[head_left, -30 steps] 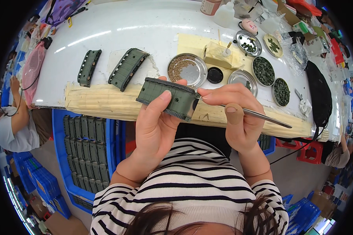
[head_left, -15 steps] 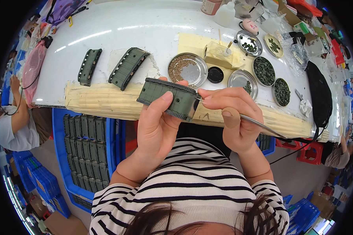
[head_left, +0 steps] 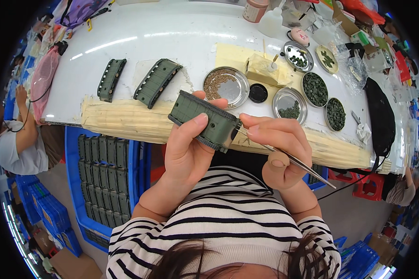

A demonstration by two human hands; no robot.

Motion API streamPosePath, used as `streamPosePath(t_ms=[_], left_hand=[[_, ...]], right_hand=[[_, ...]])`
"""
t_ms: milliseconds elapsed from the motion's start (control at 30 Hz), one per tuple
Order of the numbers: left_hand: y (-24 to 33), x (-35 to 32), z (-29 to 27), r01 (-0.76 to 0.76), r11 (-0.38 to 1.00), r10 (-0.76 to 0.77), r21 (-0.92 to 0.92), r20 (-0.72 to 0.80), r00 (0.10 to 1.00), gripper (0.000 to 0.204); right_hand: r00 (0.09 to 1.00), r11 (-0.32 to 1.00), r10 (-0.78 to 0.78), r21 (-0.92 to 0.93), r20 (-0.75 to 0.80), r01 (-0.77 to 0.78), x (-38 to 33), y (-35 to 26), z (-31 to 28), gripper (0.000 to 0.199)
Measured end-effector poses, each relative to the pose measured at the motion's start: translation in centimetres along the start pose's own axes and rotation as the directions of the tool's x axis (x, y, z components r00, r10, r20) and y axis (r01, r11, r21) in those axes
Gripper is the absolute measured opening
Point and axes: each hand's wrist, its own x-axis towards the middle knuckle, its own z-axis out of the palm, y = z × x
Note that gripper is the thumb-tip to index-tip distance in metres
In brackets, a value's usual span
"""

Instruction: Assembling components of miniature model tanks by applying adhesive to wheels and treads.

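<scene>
My left hand [head_left: 184, 153] is closed round a dark green curved plastic part [head_left: 205, 118], thumb on its face and fingers behind. The part has toothed edges and a small round hole, and is held tilted above the table's front edge. In my right hand [head_left: 286, 151] is a pair of metal tweezers [head_left: 312, 173], its tips at the part's right end. Whether anything sits in the tips is too small to tell. A finger of that hand wears a tan covering [head_left: 278, 163]. Two similar green parts, one smaller [head_left: 111, 80] and one larger [head_left: 157, 83], lie on the left.
Beyond my hands stand a round tin of brown bits [head_left: 241, 95], a black lid [head_left: 258, 93] and several dishes of small green pieces [head_left: 314, 89]. Padding [head_left: 121, 122] lines the table's front edge. A blue crate [head_left: 74, 186] of green parts stands below left. Another person [head_left: 21, 144] sits far left.
The green part and my left hand have shifted slightly right and tilted more. My right hand has turned, its fingers rolling the tweezers so their rear end points lower.
</scene>
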Motion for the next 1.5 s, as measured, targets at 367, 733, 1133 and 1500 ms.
streamPosePath(t_ms=[367,733,1133,1500], left_hand=[[0.0,0.3,-0.4,-0.002,1.0,0.0,0.031,0.056,0.998,0.045],[0.1,0.2,-0.3,0.014,0.999,-0.015,0.035,0.027,1.0,0.044],[-0.1,0.4,-1.2,0.111,0.986,-0.102,-0.124,0.08,0.992,0.041],[-1.1,0.4,-0.8,-0.072,0.997,0.072,0.0,0.09,0.993,0.047]], right_hand=[[1.0,1.0,0.01,-0.009,0.021,-0.01,-0.3,-0.6,0.1,0.033],[0.999,0.998,-0.033,-0.044,0.043,0.035,-0.2,-0.5,0.0,0.024],[0.996,0.995,-0.082,-0.052,0.027,0.083,-0.4,-0.2,0.2,0.021],[0.991,0.994,-0.095,-0.061,-0.089,0.09,-1.1,0.2,1.2,0.018]])
